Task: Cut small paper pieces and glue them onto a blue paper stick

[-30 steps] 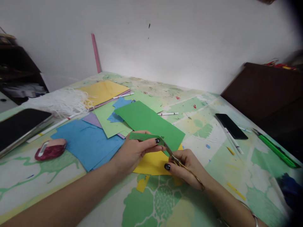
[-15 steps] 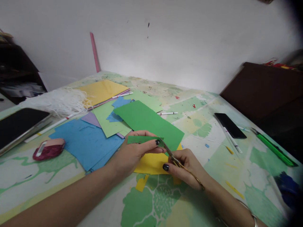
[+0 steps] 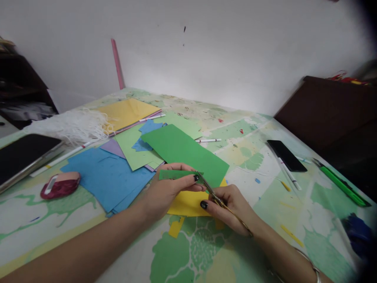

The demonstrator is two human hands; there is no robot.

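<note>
Between the thumb and fingers of my left hand (image 3: pixel 167 190) is a small strip of green paper (image 3: pixel 175 175), pinched near its right end. My right hand (image 3: pixel 228 208) is closed around gold-handled scissors (image 3: pixel 219 201), whose blades reach up to the strip's right end beside my left thumb. How far apart the blades are is hard to make out. Behind my hands lies a larger green sheet (image 3: pixel 188 151). Under them a yellow sheet (image 3: pixel 187 204) rests on the table, with a small yellow scrap (image 3: pixel 176 227) just in front.
Blue sheets (image 3: pixel 108 177) and a maroon-and-pink object (image 3: pixel 60 185) lie to the left, near a dark tablet-like device (image 3: pixel 26 155) and white strings (image 3: pixel 70 127). On the right are a black phone (image 3: pixel 286 155), a green cutter (image 3: pixel 343 186) and a blue object (image 3: pixel 357 232).
My right thumb has shifted slightly left on the scissors, and the blades have moved a little at the strip's end. My left hand keeps its pinch in nearly the same place.
</note>
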